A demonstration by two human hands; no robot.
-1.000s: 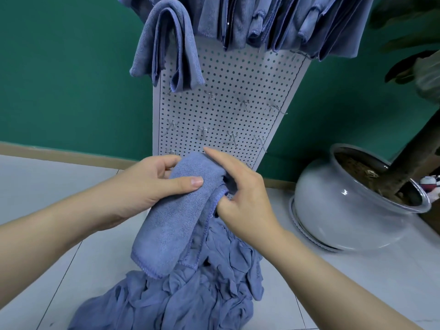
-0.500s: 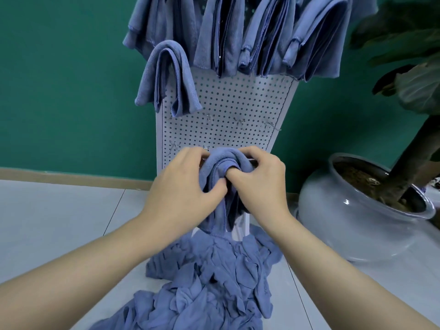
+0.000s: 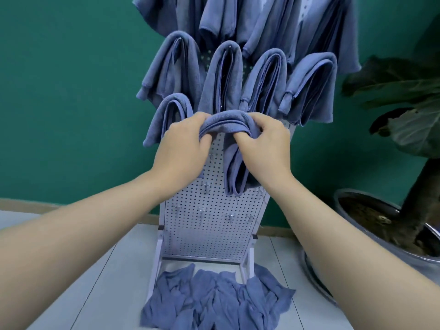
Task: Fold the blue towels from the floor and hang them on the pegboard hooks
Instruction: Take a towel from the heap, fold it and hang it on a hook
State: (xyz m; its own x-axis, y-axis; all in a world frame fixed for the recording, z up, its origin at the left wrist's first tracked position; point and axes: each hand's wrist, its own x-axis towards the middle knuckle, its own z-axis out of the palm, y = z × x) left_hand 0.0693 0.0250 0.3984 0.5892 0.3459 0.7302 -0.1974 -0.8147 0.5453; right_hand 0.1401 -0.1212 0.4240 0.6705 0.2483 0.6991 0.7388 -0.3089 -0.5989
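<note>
Folded towel is now up against the pegboard, lifted from low over the floor pile a second ago. My left hand and right hand both pinch its top fold, thumbs curled under, spreading it beside the hung towel at the left of the half-filled row. I judge it is about to settle on a hook I cannot see — many crumpled towels remain below.
</note>
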